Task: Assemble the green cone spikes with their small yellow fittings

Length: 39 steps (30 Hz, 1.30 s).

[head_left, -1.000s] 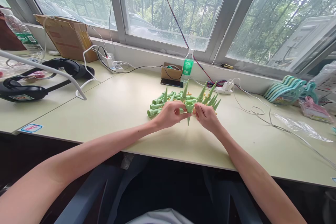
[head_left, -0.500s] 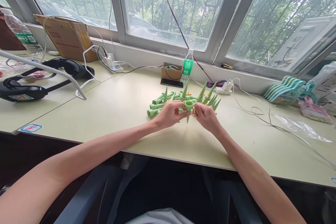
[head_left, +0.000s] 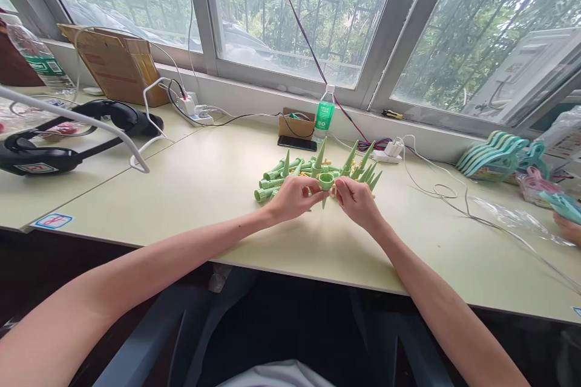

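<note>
A green plastic watering spike (head_left: 325, 181) is held up over the table, its round cup facing me and its pointed tip downward. My left hand (head_left: 295, 198) is closed on it, thumb and fingers pinching the cup's left side. On the other side, my right hand (head_left: 358, 198) is closed in a pinch at the cup's right edge; whatever sits between those fingertips is hidden, with a bit of yellow-orange showing just beside them. Behind both hands lies a pile of similar green spikes (head_left: 271, 183), some lying flat and others pointing up, with small yellow-orange pieces among them.
A green-labelled bottle (head_left: 324, 112), a black phone (head_left: 296, 144) and a small cardboard box (head_left: 290, 125) stand behind the pile. White cables (head_left: 447, 190) cross the right side. Teal hangers (head_left: 492, 156) are stacked at right, near another person's hand (head_left: 569, 230). A black headset (head_left: 40, 154) lies left.
Another person's hand with a teal item has come in at the right edge. My hands stay in place; the spike has shifted slightly upward.
</note>
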Each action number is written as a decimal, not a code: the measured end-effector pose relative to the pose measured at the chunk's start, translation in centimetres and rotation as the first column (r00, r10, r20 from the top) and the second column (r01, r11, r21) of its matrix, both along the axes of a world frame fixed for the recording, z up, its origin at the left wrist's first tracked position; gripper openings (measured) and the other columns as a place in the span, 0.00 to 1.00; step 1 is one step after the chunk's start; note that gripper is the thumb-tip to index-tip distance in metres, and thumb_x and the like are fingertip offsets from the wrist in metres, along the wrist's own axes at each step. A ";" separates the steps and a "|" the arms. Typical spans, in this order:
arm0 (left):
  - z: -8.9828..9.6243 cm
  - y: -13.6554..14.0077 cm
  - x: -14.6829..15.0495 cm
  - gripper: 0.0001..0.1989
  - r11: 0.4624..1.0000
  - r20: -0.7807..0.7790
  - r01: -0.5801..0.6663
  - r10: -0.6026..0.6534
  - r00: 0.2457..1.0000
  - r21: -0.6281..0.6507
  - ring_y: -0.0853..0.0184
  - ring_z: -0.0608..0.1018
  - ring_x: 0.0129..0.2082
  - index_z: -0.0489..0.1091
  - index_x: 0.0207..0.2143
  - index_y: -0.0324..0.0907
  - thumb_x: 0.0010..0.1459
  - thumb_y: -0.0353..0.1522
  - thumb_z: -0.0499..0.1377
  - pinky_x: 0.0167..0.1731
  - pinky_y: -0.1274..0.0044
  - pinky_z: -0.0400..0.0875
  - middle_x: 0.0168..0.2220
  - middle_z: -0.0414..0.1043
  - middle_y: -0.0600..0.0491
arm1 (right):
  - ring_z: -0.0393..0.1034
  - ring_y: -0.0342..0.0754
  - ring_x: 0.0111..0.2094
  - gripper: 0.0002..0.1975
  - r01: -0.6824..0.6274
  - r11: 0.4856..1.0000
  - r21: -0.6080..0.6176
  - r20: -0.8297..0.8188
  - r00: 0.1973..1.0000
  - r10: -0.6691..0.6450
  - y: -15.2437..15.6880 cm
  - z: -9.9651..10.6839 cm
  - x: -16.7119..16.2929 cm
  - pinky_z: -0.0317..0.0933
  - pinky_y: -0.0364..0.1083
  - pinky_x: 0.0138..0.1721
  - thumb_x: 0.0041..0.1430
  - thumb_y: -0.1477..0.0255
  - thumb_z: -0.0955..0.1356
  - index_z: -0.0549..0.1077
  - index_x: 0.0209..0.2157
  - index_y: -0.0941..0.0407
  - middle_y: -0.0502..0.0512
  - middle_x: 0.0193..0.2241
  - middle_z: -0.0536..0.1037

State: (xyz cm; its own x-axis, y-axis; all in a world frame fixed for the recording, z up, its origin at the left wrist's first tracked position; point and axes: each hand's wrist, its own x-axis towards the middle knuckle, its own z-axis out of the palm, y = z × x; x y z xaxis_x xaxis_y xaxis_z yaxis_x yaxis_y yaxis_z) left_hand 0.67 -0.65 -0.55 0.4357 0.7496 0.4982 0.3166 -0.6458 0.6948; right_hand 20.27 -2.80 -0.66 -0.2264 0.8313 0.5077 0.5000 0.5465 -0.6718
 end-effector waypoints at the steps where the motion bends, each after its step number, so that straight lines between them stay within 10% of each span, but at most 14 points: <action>1: 0.0 0.0 0.0 0.20 0.999 0.002 0.017 -0.017 1.000 -0.033 0.76 0.61 0.15 0.68 0.21 0.39 0.59 0.43 0.62 0.19 0.79 0.57 0.15 0.62 0.59 | 0.56 0.42 0.20 0.24 -0.001 1.000 -0.003 -0.005 1.000 0.001 0.0 0.0 0.0 0.54 0.43 0.24 0.70 0.54 0.57 0.64 0.26 0.55 0.47 0.18 0.62; 9: 0.6 -0.4 -0.2 0.22 0.921 0.124 0.174 -0.139 0.983 -0.350 0.75 0.69 0.17 0.72 0.26 0.37 0.56 0.48 0.63 0.15 0.83 0.62 0.21 0.68 0.55 | 0.56 0.42 0.19 0.24 0.001 1.000 -0.022 -0.034 0.999 -0.002 0.0 0.0 0.1 0.53 0.43 0.22 0.70 0.53 0.57 0.64 0.27 0.55 0.47 0.18 0.63; 39: 0.5 0.5 -0.3 0.38 0.667 0.301 0.376 -0.231 0.925 -0.644 0.70 0.72 0.18 0.77 0.30 0.34 0.62 0.58 0.46 0.18 0.79 0.64 0.27 0.76 0.43 | 0.57 0.42 0.19 0.23 -0.017 0.999 0.030 0.034 0.999 0.016 -0.2 0.3 0.1 0.55 0.43 0.25 0.70 0.54 0.58 0.66 0.27 0.55 0.47 0.18 0.64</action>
State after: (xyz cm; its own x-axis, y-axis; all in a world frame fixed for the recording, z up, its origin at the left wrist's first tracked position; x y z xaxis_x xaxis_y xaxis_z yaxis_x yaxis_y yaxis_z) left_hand 0.35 -0.15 -0.01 0.6587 0.7524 -0.0009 0.0140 -0.0110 0.9998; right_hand 20.39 -3.05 -0.39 -0.2570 0.8119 0.5241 0.5128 0.5743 -0.6382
